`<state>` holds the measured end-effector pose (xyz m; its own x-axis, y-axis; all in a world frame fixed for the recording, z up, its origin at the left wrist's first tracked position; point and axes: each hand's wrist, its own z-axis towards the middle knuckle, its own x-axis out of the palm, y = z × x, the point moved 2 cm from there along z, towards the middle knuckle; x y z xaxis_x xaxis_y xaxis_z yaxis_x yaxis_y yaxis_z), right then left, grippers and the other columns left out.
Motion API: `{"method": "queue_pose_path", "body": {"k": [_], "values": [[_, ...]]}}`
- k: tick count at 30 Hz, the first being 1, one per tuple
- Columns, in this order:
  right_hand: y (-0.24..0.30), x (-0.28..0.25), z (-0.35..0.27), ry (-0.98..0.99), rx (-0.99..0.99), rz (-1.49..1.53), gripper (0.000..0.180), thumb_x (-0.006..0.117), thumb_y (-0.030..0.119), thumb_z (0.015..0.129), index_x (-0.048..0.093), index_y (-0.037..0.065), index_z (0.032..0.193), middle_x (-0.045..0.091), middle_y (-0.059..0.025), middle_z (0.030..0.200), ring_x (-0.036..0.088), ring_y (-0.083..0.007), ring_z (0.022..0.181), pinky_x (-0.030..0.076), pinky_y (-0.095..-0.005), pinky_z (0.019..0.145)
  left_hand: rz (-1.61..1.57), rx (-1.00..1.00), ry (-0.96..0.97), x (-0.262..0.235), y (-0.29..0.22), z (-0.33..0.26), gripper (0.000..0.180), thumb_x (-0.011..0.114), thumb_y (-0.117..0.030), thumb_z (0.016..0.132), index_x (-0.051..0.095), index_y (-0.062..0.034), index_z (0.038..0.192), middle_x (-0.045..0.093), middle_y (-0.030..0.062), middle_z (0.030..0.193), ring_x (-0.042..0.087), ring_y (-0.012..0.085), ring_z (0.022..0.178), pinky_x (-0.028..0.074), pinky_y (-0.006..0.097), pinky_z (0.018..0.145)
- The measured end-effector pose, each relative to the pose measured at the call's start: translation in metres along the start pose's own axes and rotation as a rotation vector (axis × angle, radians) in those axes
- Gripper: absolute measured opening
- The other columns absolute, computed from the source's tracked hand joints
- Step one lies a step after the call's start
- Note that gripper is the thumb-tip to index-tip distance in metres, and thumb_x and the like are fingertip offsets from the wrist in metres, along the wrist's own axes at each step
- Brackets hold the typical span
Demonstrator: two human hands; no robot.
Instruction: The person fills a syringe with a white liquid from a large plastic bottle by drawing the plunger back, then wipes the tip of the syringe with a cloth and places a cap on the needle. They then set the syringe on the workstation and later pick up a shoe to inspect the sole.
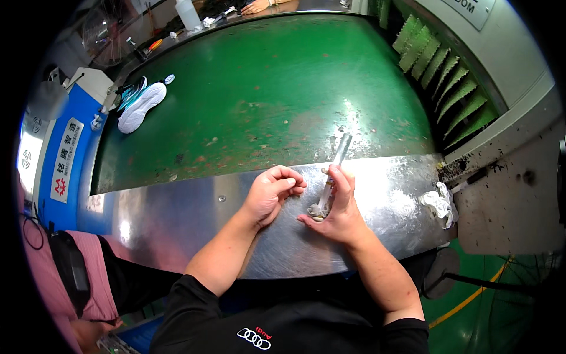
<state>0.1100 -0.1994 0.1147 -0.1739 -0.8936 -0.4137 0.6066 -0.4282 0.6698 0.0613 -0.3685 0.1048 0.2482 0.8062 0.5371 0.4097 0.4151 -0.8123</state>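
Observation:
My right hand [342, 209] is closed round a slender, clear tube-like tool [342, 150], which stands tilted with its upper end leaning away to the right. A small greyish, crumpled clump [317, 211] shows at the tool's lower end, beside my right thumb; its kind is unclear. To the left, my left hand [270, 193] is held over the steel ledge [177, 212], apart from the tool. Its fingers are curled in, with thumb and forefinger close together. Whatever may be between them is hidden.
Sneakers [141, 106] with white soles lie at the left of the green conveyor belt [253, 100]. Crumpled white paper [439, 205] sits at the ledge's right end. Green strips [448, 82] hang at the right opening. A person in pink [94, 277] is at left; another person's hand [254, 7] shows beyond the belt.

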Motion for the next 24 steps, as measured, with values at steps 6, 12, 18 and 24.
{"method": "queue_pose_path", "body": {"k": [6, 12, 18, 24], "values": [[-0.018, 0.005, -0.016, 0.010, 0.213, 0.207, 0.111, 0.085, 0.013, 0.055, 0.011, 0.001, 0.137, 0.025, -0.0166, 0.131, 0.032, -0.0295, 0.122, 0.030, -0.0392, 0.102, 0.072, 0.093, 0.086, 0.002, 0.006, 0.003, 0.015, 0.060, 0.005, 0.078, 0.056, -0.0008, 0.091, 0.060, 0.0115, 0.092, 0.059, 0.0164, 0.083, 0.048, 0.027, 0.074], [-0.014, 0.003, -0.014, -0.017, 0.252, 0.139, 0.112, 0.085, 0.016, 0.053, 0.014, 0.004, 0.138, 0.028, -0.0158, 0.128, 0.037, -0.0302, 0.116, 0.033, -0.0420, 0.098, 0.056, 0.096, 0.092, 0.003, 0.009, 0.001, 0.012, 0.060, 0.003, 0.079, 0.052, -0.0045, 0.084, 0.057, 0.0082, 0.094, 0.057, 0.0147, 0.088, 0.047, 0.026, 0.075], [-0.013, 0.002, -0.012, -0.011, 0.232, 0.124, 0.112, 0.085, 0.018, 0.054, 0.013, 0.003, 0.138, 0.029, -0.0163, 0.128, 0.037, -0.0300, 0.117, 0.033, -0.0417, 0.097, 0.055, 0.068, 0.076, 0.002, 0.009, 0.003, 0.007, 0.056, 0.000, 0.084, 0.051, -0.0041, 0.088, 0.058, 0.0086, 0.094, 0.058, 0.0137, 0.086, 0.047, 0.026, 0.076], [-0.015, 0.000, -0.013, 0.005, 0.269, 0.137, 0.112, 0.085, 0.016, 0.053, 0.013, 0.003, 0.138, 0.029, -0.0166, 0.128, 0.037, -0.0301, 0.117, 0.032, -0.0414, 0.097, 0.046, 0.055, 0.063, 0.002, 0.011, 0.005, 0.007, 0.052, 0.000, 0.086, 0.051, -0.0034, 0.092, 0.059, 0.0091, 0.094, 0.058, 0.0130, 0.084, 0.047, 0.025, 0.075]]}}
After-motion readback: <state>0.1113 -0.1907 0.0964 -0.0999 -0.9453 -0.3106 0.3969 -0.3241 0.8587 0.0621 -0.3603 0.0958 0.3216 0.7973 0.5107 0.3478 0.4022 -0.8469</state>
